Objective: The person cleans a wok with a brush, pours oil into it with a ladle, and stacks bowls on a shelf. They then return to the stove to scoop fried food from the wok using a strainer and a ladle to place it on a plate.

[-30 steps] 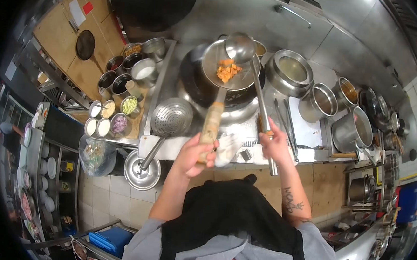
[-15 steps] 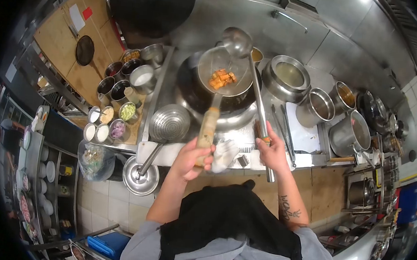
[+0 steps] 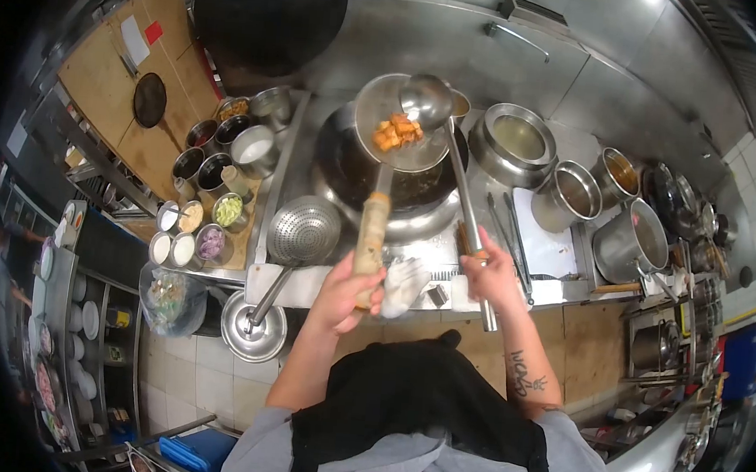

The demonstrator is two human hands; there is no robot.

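Note:
My left hand (image 3: 345,292) is wrapped round the wooden handle of a fine-mesh strainer (image 3: 415,156), raised over the dark wok (image 3: 338,159). Orange-brown fried chunks (image 3: 396,132) lie in the strainer's mesh. Closed on the long metal handle of a ladle (image 3: 426,99) is my right hand (image 3: 489,270). The ladle's bowl overlaps the far right side of the strainer, right beside the chunks. Below the wok, a white cloth (image 3: 405,286) lies at the counter's front edge, near my left hand.
A perforated skimmer (image 3: 304,231) rests left of the wok. Farther left stand several seasoning containers, with chopped onion (image 3: 213,240) in one. Steel pots (image 3: 567,197) and a lidless round pot (image 3: 518,139) line the right side. A tap (image 3: 519,40) juts from the back wall.
The ladle's bowl has come lower and nearer the chunks, which now sit more bunched together. The strainer has shifted slightly up and left in view.

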